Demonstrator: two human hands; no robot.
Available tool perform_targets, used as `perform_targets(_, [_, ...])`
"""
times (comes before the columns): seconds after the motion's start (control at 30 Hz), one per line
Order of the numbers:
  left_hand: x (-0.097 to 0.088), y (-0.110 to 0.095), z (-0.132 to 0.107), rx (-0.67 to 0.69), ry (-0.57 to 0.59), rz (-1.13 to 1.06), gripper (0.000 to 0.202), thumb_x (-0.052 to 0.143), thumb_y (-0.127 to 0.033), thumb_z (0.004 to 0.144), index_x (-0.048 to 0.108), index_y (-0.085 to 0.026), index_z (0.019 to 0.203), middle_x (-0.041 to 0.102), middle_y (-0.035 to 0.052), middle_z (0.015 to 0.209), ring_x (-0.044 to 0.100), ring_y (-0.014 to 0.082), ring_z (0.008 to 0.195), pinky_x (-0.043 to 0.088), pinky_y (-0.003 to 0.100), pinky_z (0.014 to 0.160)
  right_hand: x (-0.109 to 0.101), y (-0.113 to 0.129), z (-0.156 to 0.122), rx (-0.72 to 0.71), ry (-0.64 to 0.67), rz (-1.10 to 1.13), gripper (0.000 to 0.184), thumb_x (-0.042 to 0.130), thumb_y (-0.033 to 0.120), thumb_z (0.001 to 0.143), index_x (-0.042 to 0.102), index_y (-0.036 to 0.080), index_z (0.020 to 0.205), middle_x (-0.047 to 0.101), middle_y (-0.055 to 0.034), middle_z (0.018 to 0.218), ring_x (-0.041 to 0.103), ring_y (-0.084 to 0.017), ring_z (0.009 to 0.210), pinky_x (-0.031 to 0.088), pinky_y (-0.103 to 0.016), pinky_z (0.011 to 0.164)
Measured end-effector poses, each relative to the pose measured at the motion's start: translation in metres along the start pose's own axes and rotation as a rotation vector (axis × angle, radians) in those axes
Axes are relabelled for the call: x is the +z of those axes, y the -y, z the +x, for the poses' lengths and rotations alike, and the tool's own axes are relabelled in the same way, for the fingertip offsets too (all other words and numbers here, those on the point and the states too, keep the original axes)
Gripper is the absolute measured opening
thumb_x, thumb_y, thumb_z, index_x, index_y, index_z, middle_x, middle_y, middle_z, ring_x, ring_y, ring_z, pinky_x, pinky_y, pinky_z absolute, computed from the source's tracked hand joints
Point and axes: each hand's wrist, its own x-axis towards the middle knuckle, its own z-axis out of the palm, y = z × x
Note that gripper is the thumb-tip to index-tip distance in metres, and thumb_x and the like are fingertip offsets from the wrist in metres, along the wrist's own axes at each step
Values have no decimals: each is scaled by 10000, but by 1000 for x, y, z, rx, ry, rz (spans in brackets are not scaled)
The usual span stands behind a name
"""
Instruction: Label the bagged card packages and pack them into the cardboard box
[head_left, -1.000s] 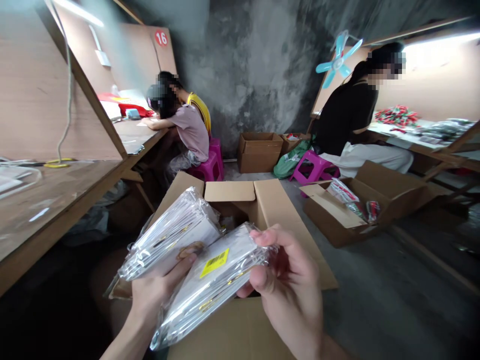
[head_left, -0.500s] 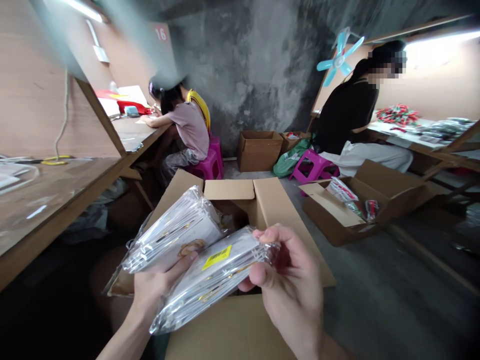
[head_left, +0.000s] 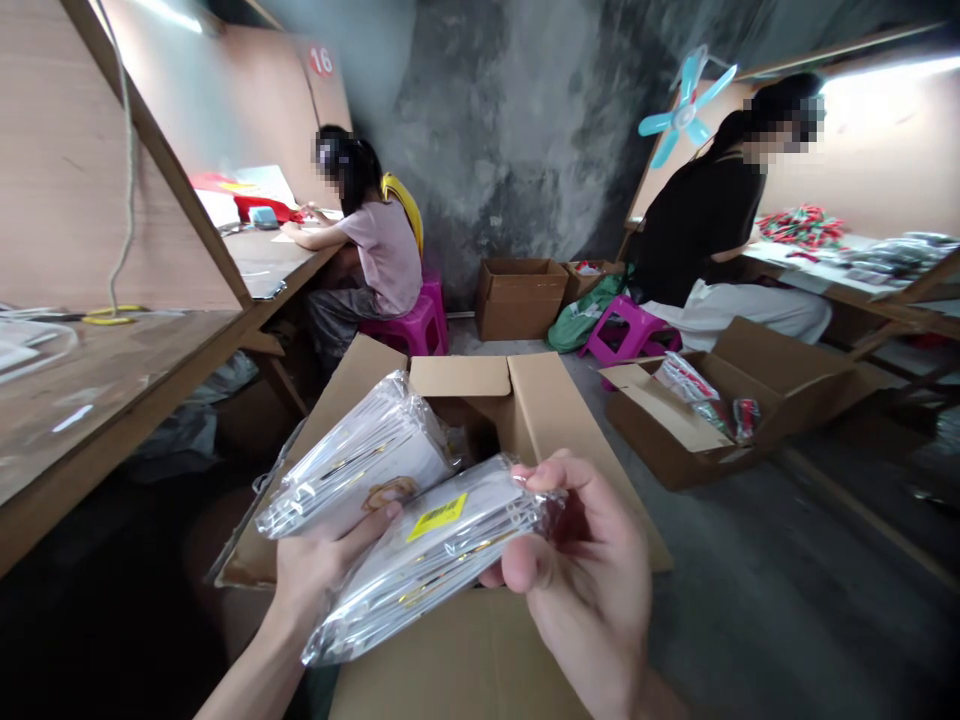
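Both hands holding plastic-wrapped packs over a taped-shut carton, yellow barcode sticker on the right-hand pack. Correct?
No: the cardboard carton is open, flaps folded out, as the head view shows. The rest stands: the left hand and right hand hold plastic-wrapped packs, the yellow barcode sticker on the right-hand one.

Above the open carton [head_left: 465, 655] of matt corrugated cardboard, two packets [head_left: 360, 465] wrapped in glossy, crinkled clear plastic catch the light, one carrying a smooth yellow label [head_left: 437, 517]. Beyond the carton rises a rough, mottled concrete wall [head_left: 510, 150], with a smooth magenta plastic stool [head_left: 409, 325] standing before it. Left of the carton runs a plywood bench [head_left: 112, 400], its pale wooden top smooth and faintly shiny.
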Motion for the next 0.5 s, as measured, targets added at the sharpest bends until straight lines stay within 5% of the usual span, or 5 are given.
perform_targets(0.23, [2,-2,-1,-29,16,-37,410,933,-422,590,811,-198,910,828,96,1160,758,390,1162,579,505,1118,-1,0,-2,21,-27,24,581,1011,567,586,651,238,902,659,12,907,622,-123,679,577,-263,611])
perform_targets(0.5, [18,11,4,-52,-31,-88,657,922,-435,642,723,-97,1169,796,194,1226,759,402,1148,645,440,966,-1,1,-3,-9,-68,3,557,1008,571,583,663,270,900,638,24,906,649,-149,751,603,-287,659])
